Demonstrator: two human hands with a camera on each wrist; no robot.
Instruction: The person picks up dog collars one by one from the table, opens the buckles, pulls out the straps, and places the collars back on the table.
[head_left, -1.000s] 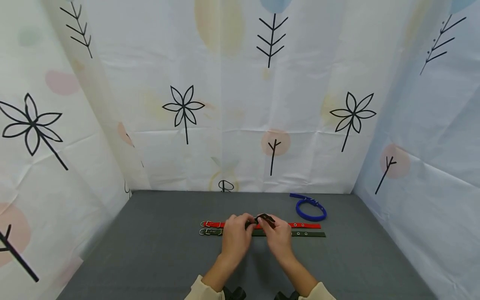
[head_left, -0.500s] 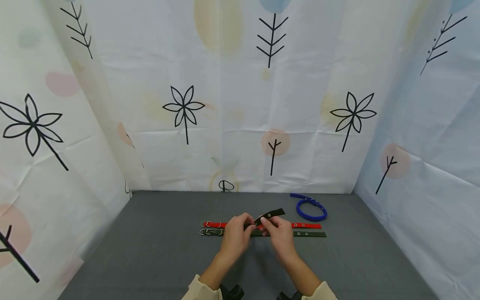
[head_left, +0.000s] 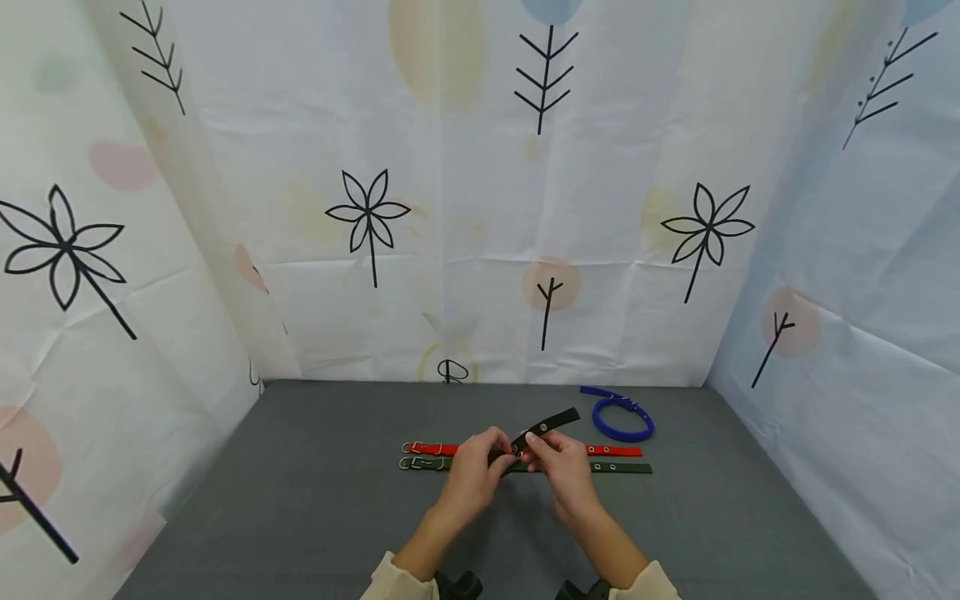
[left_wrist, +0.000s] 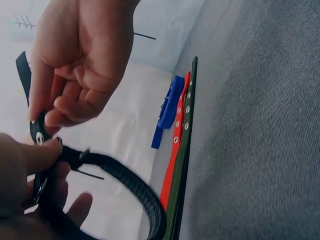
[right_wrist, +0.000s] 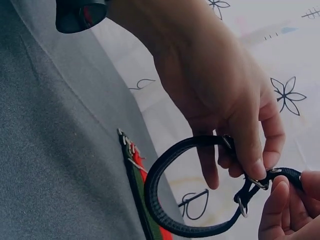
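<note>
A black pet collar (right_wrist: 172, 145) is bent into a loop above the table, its strap passing through the metal buckle (right_wrist: 257, 184). My left hand (head_left: 471, 467) grips it at the buckle, with the thumb on the metal in the right wrist view. My right hand (head_left: 564, 471) pinches the strap's free end (head_left: 558, 419) close to an eyelet; this end points up and right. Below the hands lie a red collar (head_left: 615, 451) and a dark green collar (head_left: 626, 468), stretched out side by side. The hands partly hide both.
A blue collar (head_left: 622, 436), coiled into a ring, lies at the back right of the grey table (head_left: 315, 500). White fabric walls (head_left: 480, 208) with printed plants and flowers surround the table on three sides.
The black strap's free end has been drawn out up and to the right, from folded between the hands to straight. My right hand has shifted slightly right. The other collars lie unmoved.
</note>
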